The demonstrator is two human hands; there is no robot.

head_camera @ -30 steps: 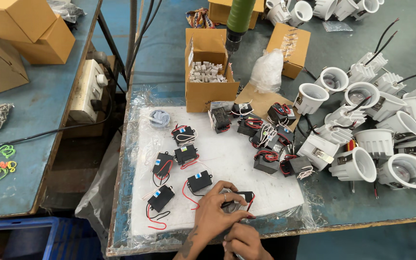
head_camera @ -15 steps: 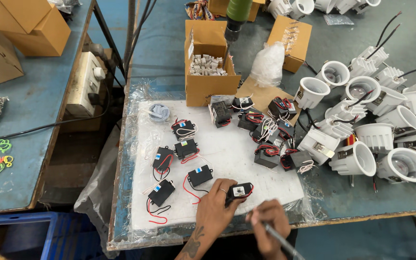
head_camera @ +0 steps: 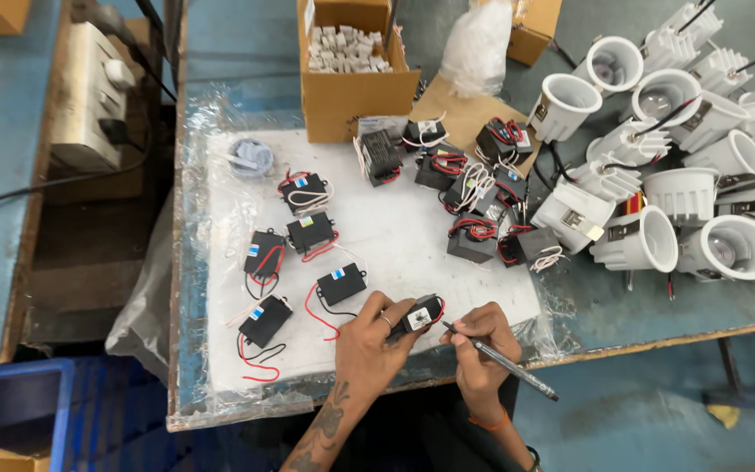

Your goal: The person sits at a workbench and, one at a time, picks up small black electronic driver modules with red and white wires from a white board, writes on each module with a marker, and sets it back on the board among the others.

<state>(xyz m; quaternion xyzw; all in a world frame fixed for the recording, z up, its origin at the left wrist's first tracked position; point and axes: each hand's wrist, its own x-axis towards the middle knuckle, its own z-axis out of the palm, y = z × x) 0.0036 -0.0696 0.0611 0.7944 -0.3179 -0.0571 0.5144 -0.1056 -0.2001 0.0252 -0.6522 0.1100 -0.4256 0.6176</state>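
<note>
At the bottom centre of the frame, the left hand (head_camera: 376, 336) wears a thin ring on one finger, and dark tattoo patterns run along its bare forearm. The right hand (head_camera: 480, 350), just right of it, has an orange thread band around the wrist and no sleeve.

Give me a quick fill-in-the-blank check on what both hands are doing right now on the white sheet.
1. The left hand holds a small ____ module with red and black wires.
2. The right hand holds a ____, its tip at the module.
3. The cardboard box behind the white sheet holds small ____ parts.
4. The white round lamp housings lie to the ____ of the sheet.

Missing words: black; pen; white; right
</note>
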